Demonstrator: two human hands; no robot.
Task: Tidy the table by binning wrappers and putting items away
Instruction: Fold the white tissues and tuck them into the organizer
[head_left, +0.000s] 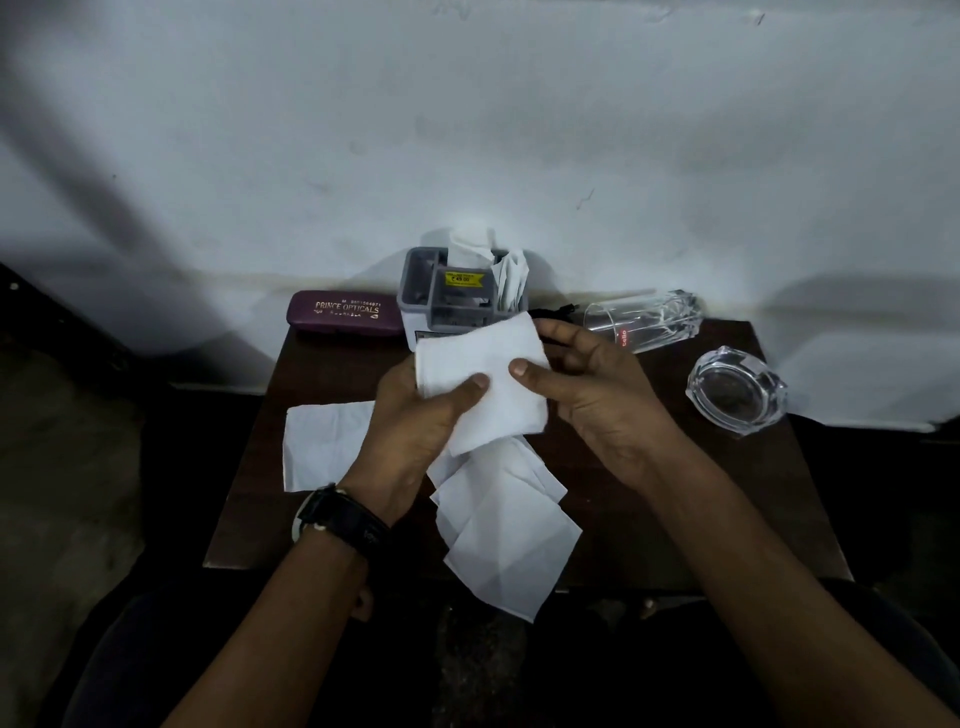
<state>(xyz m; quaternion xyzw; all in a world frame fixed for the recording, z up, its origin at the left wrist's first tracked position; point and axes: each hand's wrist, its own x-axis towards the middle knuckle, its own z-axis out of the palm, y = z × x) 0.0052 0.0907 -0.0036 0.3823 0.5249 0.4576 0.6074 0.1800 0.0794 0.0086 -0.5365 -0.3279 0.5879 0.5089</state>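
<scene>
A folded white tissue (485, 364) is held above the middle of the small dark table (649, 509). My left hand (415, 431) grips its left side with the thumb on top. My right hand (597, 384) pinches its right edge with thumb and fingers. Two more white tissues lie flat on the table: one (322, 447) at the left, partly hidden by my left hand, and one (509, 540) overlapping sheets under my hands, reaching past the front edge.
A grey organiser (415, 291) holding paper rolls stands at the back centre against the wall. A purple spectacle case (343, 314) lies left of it. A clear glass (644, 322) lies on its side at the back right, with a glass ashtray (737, 389) nearer the right edge.
</scene>
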